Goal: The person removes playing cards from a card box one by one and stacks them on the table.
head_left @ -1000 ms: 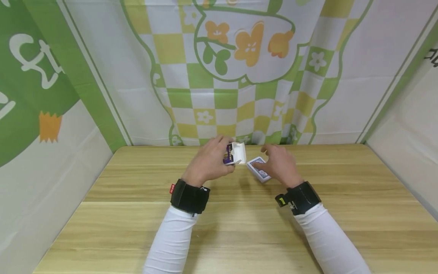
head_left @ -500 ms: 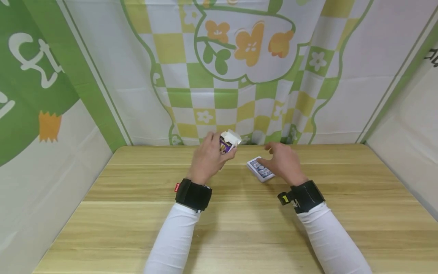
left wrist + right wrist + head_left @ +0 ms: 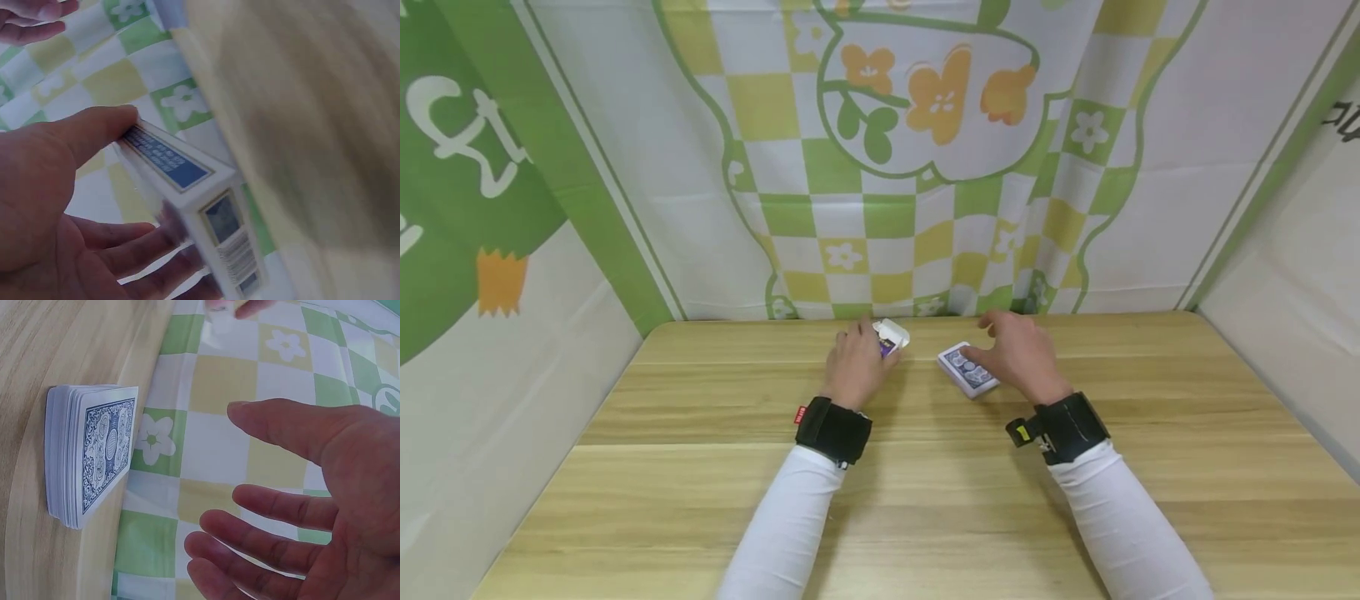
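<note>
My left hand [image 3: 856, 367] grips a small card box [image 3: 888, 342], dark purple on one face, with its white flap raised. The left wrist view shows the thumb on one edge of the box [image 3: 187, 175] and the fingers on the other side; a barcode marks its end. A deck of playing cards [image 3: 968, 370] with blue patterned backs lies stacked on the table. Close over the deck's right side hovers my right hand [image 3: 1021, 358]. In the right wrist view its fingers [image 3: 262, 544] are spread and relaxed, apart from the deck [image 3: 94, 453], holding nothing.
The wooden table [image 3: 925, 517] ends at the back against a curtain [image 3: 895, 250] with green and yellow checks. White and green cloth walls [image 3: 587, 275] stand at both sides. Black bands [image 3: 833, 430] wrap both wrists over white sleeves.
My left hand has carried the card box left, away from the deck, tilting it up and then lowering it toward the table. The right hand has drawn slightly right, uncovering more of the deck.
</note>
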Demonstrator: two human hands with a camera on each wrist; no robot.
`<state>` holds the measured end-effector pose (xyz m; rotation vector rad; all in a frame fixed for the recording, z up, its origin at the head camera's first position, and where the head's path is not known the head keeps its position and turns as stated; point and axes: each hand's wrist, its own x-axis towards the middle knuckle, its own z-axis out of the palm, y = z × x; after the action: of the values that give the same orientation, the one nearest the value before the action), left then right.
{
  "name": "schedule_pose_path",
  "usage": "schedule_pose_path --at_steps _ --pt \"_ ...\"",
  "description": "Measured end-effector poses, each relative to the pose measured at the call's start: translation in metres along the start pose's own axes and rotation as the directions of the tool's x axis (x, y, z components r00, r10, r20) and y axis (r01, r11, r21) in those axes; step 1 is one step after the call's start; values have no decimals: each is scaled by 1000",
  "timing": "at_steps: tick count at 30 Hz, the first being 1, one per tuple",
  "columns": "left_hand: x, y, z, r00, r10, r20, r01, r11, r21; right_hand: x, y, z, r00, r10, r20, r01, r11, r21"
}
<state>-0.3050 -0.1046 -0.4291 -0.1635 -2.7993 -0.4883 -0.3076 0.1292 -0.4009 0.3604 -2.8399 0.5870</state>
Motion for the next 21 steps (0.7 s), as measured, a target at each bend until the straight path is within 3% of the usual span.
schedule_pose_path --at_steps 8,21 --pt "-2 -3 12 996 -70 56 71 997 -26 0 -1 -1 999 17 29 -16 1000 -16" --pt "0 -10 21 989 -113 100 115 993 -9 0 -4 0 999 -3 45 4 1000 -23"
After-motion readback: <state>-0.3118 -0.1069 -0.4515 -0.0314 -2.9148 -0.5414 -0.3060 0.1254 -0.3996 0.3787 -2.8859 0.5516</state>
